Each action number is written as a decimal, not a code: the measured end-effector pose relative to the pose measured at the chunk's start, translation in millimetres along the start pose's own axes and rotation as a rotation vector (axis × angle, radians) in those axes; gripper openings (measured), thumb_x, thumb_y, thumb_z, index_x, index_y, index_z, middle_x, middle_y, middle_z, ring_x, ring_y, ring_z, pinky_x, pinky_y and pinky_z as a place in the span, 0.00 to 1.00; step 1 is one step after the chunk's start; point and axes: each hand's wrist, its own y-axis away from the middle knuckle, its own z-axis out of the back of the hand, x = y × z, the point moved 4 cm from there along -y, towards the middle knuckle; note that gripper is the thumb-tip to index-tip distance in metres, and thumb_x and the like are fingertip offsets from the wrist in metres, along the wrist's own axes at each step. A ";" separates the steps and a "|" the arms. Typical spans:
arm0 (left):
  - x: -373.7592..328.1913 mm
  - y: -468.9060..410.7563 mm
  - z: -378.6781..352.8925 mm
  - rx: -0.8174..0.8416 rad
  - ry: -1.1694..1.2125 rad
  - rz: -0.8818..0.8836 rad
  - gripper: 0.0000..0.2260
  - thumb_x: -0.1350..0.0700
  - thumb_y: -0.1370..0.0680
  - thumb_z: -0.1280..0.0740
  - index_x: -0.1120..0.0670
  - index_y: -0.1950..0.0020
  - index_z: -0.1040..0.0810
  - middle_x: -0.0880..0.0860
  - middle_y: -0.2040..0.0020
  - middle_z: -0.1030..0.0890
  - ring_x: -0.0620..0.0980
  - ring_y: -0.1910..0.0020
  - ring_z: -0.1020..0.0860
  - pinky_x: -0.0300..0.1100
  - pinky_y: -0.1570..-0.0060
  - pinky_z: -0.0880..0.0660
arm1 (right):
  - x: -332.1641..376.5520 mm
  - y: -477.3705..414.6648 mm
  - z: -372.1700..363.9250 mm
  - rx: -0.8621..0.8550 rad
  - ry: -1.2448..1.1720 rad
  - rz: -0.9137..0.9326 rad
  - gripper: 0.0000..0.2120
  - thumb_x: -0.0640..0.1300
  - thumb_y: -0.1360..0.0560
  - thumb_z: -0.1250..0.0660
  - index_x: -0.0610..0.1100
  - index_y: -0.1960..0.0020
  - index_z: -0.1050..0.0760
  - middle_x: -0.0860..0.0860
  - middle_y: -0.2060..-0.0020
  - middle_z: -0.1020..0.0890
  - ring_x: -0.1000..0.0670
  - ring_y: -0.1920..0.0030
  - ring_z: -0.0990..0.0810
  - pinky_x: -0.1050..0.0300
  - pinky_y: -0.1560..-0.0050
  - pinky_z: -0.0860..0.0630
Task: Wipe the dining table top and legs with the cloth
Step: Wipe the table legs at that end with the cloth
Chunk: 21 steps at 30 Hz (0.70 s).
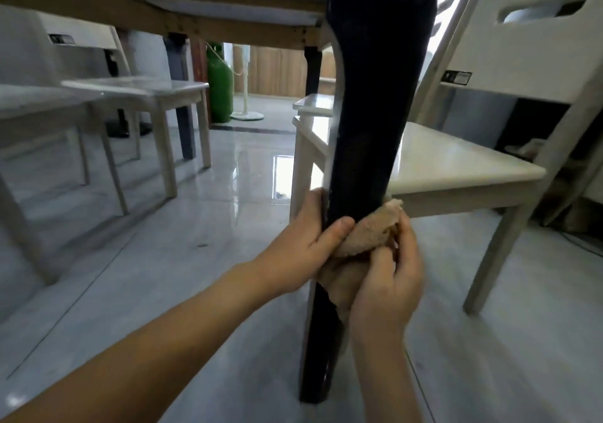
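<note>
A glossy black table leg (368,122) runs from the table's underside (202,8) down to the floor in the middle of the view. A tan cloth (365,236) is wrapped around the leg's lower part. My left hand (303,243) grips the leg from the left, its thumb pressing on the cloth. My right hand (388,282) holds the cloth against the leg from the right, fingers curled over it. The leg behind both hands is hidden.
A white chair (456,168) stands right behind the leg, touching or nearly touching it. More white chairs (137,96) stand at the left. Further table legs (182,102) and a green gas cylinder (219,92) are at the back. The floor is shiny grey tile (182,259).
</note>
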 end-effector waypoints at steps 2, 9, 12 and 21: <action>-0.4 0.6 0.2 0.002 0.003 -0.017 0.17 0.37 0.23 0.45 0.40 0.37 0.43 0.42 0.41 0.26 0.36 0.43 0.25 0.39 0.43 0.26 | 2.2 -0.2 -6.0 -0.028 -0.034 0.002 0.22 0.51 0.24 0.45 0.52 0.31 0.29 0.56 0.41 0.26 0.65 0.42 0.26 0.70 0.43 0.28; 0.7 0.0 -0.4 -0.011 0.055 -0.010 0.20 0.35 0.25 0.46 0.42 0.37 0.42 0.35 0.43 0.29 0.29 0.45 0.28 0.29 0.47 0.27 | -59.0 23.4 -1.9 -0.167 0.044 -0.090 0.11 0.46 0.17 0.44 0.43 0.49 0.25 0.51 0.55 0.23 0.59 0.55 0.22 0.68 0.58 0.27; -3.5 0.6 -2.0 0.006 0.093 0.003 0.20 0.37 0.26 0.47 0.41 0.37 0.44 0.32 0.46 0.31 0.20 0.51 0.30 0.19 0.55 0.30 | -115.6 62.6 11.8 -0.151 0.150 -0.286 0.11 0.47 0.17 0.47 0.46 0.49 0.27 0.51 0.55 0.23 0.59 0.55 0.23 0.66 0.60 0.29; 3.2 2.3 -13.1 -0.124 0.124 -0.009 0.17 0.44 0.20 0.45 0.44 0.32 0.43 0.33 0.42 0.31 0.23 0.46 0.30 0.20 0.48 0.32 | -163.5 108.2 32.7 -0.076 0.112 -0.656 0.13 0.49 0.19 0.41 0.42 0.49 0.21 0.43 0.52 0.19 0.51 0.53 0.19 0.55 0.52 0.21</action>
